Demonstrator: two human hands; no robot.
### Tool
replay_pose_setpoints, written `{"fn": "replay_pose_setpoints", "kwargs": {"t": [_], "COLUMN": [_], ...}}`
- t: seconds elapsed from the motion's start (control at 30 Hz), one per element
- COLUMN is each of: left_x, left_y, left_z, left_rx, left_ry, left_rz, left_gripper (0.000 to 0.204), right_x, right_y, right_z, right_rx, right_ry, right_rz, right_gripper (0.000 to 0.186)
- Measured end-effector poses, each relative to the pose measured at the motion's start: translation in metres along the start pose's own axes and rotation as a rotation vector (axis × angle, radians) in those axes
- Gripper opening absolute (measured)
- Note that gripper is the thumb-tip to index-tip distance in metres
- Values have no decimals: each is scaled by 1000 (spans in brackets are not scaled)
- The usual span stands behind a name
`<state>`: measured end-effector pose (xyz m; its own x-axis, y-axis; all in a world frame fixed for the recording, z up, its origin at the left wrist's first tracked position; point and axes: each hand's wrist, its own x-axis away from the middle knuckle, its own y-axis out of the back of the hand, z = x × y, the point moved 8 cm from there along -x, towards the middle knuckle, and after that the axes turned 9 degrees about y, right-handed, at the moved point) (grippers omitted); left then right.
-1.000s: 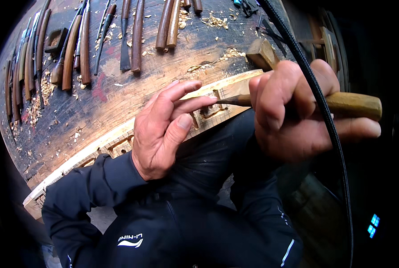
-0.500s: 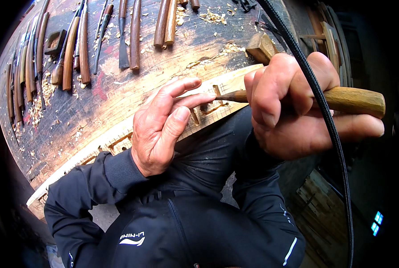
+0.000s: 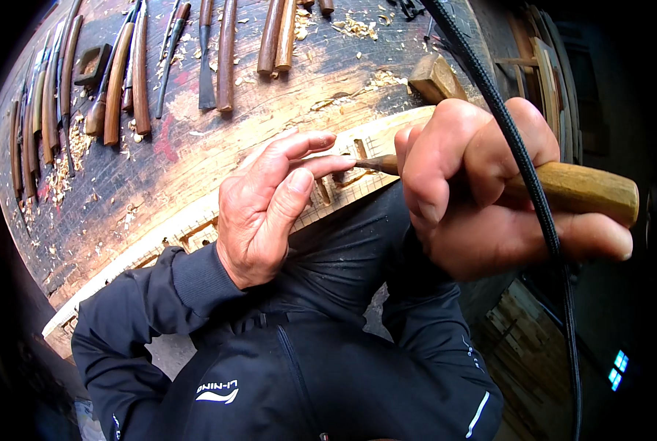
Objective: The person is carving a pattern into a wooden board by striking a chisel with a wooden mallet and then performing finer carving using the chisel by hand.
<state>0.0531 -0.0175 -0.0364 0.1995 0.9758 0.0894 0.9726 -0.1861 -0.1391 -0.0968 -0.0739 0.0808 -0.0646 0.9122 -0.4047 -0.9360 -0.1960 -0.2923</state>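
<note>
A carving chisel with a rounded wooden handle (image 3: pixel 589 191) lies in the closed fingers of my right hand (image 3: pixel 475 187), its blade pointing left. The blade's tip sits by a cut slot in a long pale wooden board (image 3: pixel 400 134), which carries a pencilled grid and several carved recesses. My left hand (image 3: pixel 262 213) rests over the board with its fingers stretched out. Its index fingertip touches the chisel near the tip, and the thumb lies alongside that finger. Part of the handle is hidden by my right fingers and a black cord.
Several wooden-handled chisels (image 3: pixel 113 95) lie across the far left and middle of the worn workbench (image 3: pixel 189 158), among wood shavings. A wooden block (image 3: pixel 437 79) stands beyond my right hand. A black braided cord (image 3: pixel 523 151) hangs across the right side, in front of that hand.
My right hand has shifted slightly down and left, tilting the chisel a little, with its handle's end lower. My left hand keeps nearly the same place, its index finger still by the blade.
</note>
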Motion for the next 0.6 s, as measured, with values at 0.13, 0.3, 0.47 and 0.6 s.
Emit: {"fn": "replay_pose_setpoints", "kwargs": {"t": [0.13,0.3,0.47,0.6], "left_x": [0,0,1,-1], "left_y": [0,1,0,2], "left_z": [0,3,5,5], "left_rx": [16,45,71,31], "left_ry": [23,11,14,-21], "left_rz": [-12,-32,-35,-14], "left_gripper": [39,37,35,35], "right_x": [3,7,13,21], "right_y": [2,-4,-6,-2], "right_z": [0,-3,-1,-8], "right_rx": [1,-53,23,60], "right_ry": [-18,25,71,122], "right_rz": [8,-76,104,42], "right_gripper": [98,98,99,105]}}
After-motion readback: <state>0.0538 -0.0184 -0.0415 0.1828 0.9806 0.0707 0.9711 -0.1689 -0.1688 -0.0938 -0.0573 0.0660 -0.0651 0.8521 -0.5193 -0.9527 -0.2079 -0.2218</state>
